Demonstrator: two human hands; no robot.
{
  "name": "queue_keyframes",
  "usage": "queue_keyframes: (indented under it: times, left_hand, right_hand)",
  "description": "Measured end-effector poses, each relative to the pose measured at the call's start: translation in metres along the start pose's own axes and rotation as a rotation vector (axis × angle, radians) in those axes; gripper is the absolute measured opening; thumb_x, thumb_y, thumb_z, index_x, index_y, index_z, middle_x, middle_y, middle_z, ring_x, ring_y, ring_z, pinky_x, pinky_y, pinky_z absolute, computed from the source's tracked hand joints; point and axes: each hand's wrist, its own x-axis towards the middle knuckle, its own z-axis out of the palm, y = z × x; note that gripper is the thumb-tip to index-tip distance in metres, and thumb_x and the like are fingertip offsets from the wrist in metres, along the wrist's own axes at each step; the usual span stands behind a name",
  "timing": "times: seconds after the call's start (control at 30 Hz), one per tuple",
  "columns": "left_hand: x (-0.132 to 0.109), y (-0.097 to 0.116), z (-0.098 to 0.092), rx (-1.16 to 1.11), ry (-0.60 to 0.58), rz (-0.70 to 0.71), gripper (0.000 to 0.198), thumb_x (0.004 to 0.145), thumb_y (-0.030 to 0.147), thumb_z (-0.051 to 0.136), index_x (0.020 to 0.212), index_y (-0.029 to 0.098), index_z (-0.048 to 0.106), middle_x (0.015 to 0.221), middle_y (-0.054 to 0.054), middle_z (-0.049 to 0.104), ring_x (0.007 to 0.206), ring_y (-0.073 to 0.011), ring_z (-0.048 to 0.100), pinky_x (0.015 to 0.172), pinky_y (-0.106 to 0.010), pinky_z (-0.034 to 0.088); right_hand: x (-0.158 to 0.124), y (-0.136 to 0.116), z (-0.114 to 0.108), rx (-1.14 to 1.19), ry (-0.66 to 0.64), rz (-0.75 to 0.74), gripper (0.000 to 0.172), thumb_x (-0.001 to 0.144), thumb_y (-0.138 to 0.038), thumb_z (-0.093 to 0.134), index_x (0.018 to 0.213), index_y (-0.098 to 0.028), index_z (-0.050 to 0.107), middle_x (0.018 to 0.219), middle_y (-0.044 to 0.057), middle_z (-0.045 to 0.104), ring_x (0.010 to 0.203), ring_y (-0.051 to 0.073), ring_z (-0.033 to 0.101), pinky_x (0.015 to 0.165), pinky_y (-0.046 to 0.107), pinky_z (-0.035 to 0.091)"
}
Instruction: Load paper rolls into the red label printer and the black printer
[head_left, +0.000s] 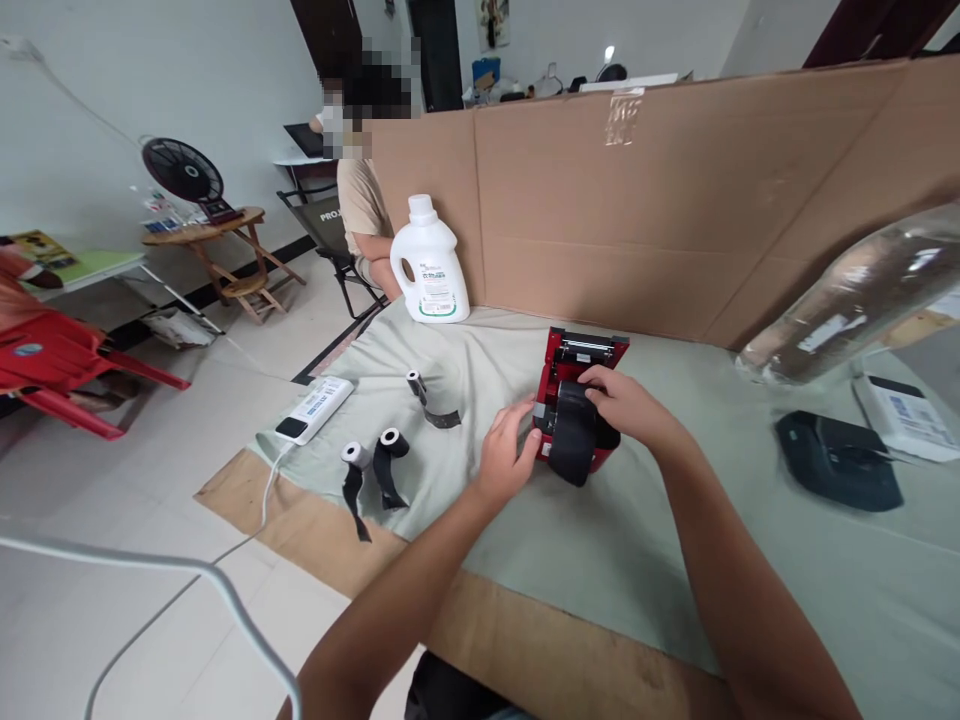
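A small red and black device [549, 375] stands on the cloth-covered table with its lid raised. A black strip [574, 440] from a roll inside it hangs over the front. At the device's left side is my left hand [508, 447], fingers apart and touching its edge, with nothing held. My right hand [616, 400] reaches over the right side, its fingertips bent onto the black roll. Left of the device, a small roll [416, 382] with a dark tail lies alone, and two more, a white-ended roll [355, 456] and a black roll [391, 441], lie nearer the front.
A white jug [431, 265] stands before the cardboard panel [600, 220]. A white power strip [315, 410] lies at the left edge. On the right are a wrapped roll [840, 300] and a dark tray-like object [836, 465]. A person [364, 205] sits behind the panel.
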Motion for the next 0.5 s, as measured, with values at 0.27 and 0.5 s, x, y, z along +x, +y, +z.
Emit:
queue_keyframes:
  times: [0.27,0.5]
  left_hand:
    - [0.002,0.004,-0.006,0.133,-0.091,0.206,0.037,0.099,0.025,0.049,0.135,0.023,0.061,0.15,-0.01,0.057,0.135,-0.0262,0.053,0.114,-0.048,0.045]
    - [0.001,0.005,-0.005,0.23,-0.135,0.302,0.04,0.094,0.017,0.052,0.13,0.027,0.068,0.146,-0.007,0.062,0.138,-0.0256,0.05,0.113,-0.047,0.045]
  right_hand:
    - [0.012,-0.001,0.021,-0.374,0.001,0.037,0.04,0.089,-0.011,0.046,0.12,-0.02,0.068,0.124,0.016,0.07,0.125,0.037,0.051,0.105,0.053,0.035]
    - [0.019,-0.001,0.02,-0.382,-0.033,0.051,0.029,0.081,-0.015,0.058,0.103,-0.024,0.075,0.105,0.014,0.075,0.121,0.039,0.051,0.102,0.059,0.035]
